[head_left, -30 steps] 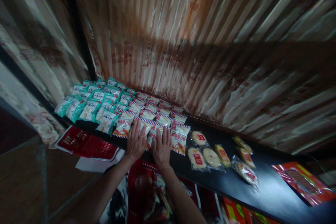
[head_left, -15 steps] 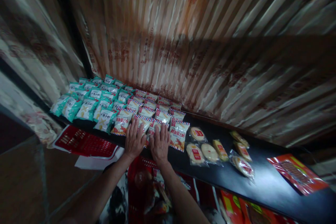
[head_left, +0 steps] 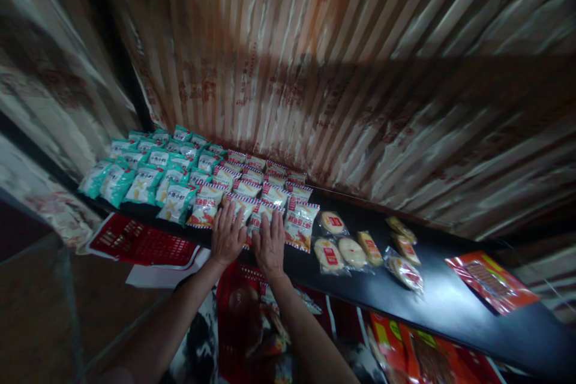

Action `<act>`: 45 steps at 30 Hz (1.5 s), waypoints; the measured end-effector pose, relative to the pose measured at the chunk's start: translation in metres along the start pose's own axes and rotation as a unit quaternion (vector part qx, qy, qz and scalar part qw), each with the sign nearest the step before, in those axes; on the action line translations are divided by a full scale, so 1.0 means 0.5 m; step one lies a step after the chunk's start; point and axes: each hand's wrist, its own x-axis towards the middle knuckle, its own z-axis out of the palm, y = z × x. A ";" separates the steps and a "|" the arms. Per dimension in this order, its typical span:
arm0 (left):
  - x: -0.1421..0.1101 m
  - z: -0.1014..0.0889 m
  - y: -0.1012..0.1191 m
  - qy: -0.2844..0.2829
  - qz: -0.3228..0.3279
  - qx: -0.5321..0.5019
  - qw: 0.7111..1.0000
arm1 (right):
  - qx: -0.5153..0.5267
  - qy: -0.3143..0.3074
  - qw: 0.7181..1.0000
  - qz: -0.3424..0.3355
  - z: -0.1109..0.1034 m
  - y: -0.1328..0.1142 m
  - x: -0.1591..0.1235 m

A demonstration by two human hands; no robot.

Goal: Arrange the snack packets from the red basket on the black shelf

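My left hand (head_left: 227, 237) lies with fingers stretched out over the front row of snack bags, touching a white-and-red snack bag (head_left: 243, 204). Beside it, my right hand (head_left: 270, 246) rests flat, fingers extended, on another snack bag (head_left: 256, 219) of the same kind. Two more of these bags flank the hands in that row: one on the left (head_left: 204, 207), one on the right (head_left: 301, 225). Further rows of the same bags stand behind. To their left are rows of teal-and-white snack bags (head_left: 177, 201). Both hands partly cover the bags beneath.
On the black shelf (head_left: 292, 264), round packaged pastries (head_left: 353, 252), small yellow packs (head_left: 369, 248) and an orange-red packet (head_left: 492, 282) lie to the right. Corrugated sheeting (head_left: 279, 72) rises behind. Below sit a red basket (head_left: 144, 243) and more orange packets (head_left: 427, 348).
The view has shifted slightly, so the shelf's contents appear a little further left and higher. Both hands remain on the same front bags, with no clear change in their pose.
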 end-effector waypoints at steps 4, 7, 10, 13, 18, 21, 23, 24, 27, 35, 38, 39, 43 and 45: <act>-0.001 -0.001 0.000 0.000 -0.008 0.002 1.000 | 0.003 0.006 1.000 0.000 -0.003 0.001 -0.008; -0.002 -0.004 0.000 0.009 -0.002 -0.004 1.000 | 0.000 -0.002 1.000 0.010 -0.011 0.000 -0.021; -0.006 -0.006 -0.001 0.023 0.000 -0.017 1.000 | -0.001 -0.007 1.000 0.015 -0.021 -0.004 -0.037; -0.014 -0.011 0.005 0.036 -0.016 -0.035 0.999 | -0.001 -0.012 1.000 0.025 -0.032 -0.010 -0.050; -0.043 -0.028 0.038 0.037 -0.033 -0.060 0.997 | 0.007 -0.019 0.999 0.042 -0.045 -0.021 -0.079; -0.067 -0.037 0.070 0.021 -0.014 -0.077 0.997 | 0.013 -0.018 0.999 0.046 -0.050 -0.027 -0.102; -0.084 -0.041 0.093 0.009 0.007 -0.089 0.996 | 0.019 -0.018 0.998 0.050 -0.056 -0.028 -0.118; -0.092 -0.042 0.104 0.004 0.016 -0.097 0.995 | 0.022 -0.021 0.998 0.051 -0.060 -0.028 -0.127; -0.114 -0.048 0.133 -0.008 0.035 -0.122 0.992 | 0.030 -0.029 0.998 0.051 -0.078 -0.025 -0.155; -0.209 -0.063 0.178 -0.152 0.056 -0.178 0.971 | 0.041 -0.017 0.998 0.051 -0.108 -0.016 -0.268; -0.254 -0.071 0.191 -0.299 0.002 -0.195 0.934 | 0.041 -0.048 0.995 0.076 -0.105 -0.024 -0.326; -0.268 -0.074 0.195 -0.355 -0.028 -0.196 0.914 | 0.035 -0.070 0.992 0.097 -0.105 -0.028 -0.345; -0.321 -0.078 0.200 -0.530 -0.192 -0.216 0.797 | 0.003 -0.211 0.943 0.258 -0.116 -0.032 -0.398; -0.344 -0.075 0.195 -0.565 -0.228 -0.210 0.765 | -0.017 -0.258 0.896 0.360 -0.127 -0.020 -0.408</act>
